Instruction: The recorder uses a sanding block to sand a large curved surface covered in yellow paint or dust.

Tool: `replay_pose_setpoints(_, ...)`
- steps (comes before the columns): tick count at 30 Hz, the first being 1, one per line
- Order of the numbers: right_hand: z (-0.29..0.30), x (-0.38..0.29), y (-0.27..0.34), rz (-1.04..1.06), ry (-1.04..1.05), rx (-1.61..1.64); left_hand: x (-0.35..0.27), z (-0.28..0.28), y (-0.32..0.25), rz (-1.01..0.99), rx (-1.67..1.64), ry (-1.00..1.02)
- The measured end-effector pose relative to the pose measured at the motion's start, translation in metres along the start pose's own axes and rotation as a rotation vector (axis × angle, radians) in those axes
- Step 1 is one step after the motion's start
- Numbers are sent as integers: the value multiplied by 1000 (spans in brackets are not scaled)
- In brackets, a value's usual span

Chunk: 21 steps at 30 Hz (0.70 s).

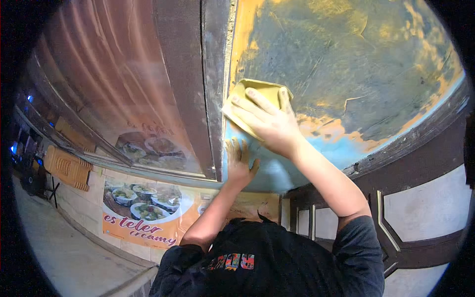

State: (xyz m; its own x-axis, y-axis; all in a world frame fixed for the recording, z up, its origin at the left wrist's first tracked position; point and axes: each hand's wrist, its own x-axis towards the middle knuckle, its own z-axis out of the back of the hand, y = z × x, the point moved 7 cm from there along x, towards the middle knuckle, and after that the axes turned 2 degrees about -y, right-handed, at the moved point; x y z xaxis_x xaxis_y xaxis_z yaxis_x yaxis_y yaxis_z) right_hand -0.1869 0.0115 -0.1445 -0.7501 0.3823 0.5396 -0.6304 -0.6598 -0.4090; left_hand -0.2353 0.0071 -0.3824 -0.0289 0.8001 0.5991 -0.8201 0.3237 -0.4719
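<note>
My right hand (272, 120) presses a yellowish sheet of sandpaper (269, 89) flat against the wall beside a dark wooden window frame (215, 92), its fingers spread over the sheet. Below it, my left hand (240, 163) rests with spread fingers on the light-blue painted part of the wall (272, 174); dust shows on its fingers. The wall above and to the right has a dark grey patch (315, 63) with yellow-orange edges and fine cracks.
To the left is a glass pane (122, 92) with reflections. A food banner (144, 213) hangs on the tiled wall below. A stacked plastic chair (68, 167) stands at far left. Dark panelled woodwork (419, 196) lies at right.
</note>
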Motion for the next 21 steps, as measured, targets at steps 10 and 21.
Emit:
replay_pose_setpoints(10, -30, -24, 8, 132, 71, 60, 14, 7, -13, -50, -177, -1)
replay_pose_setpoints(21, -56, -135, -27, -228, 192, 183, 8, -8, -3, -60, -232, -13)
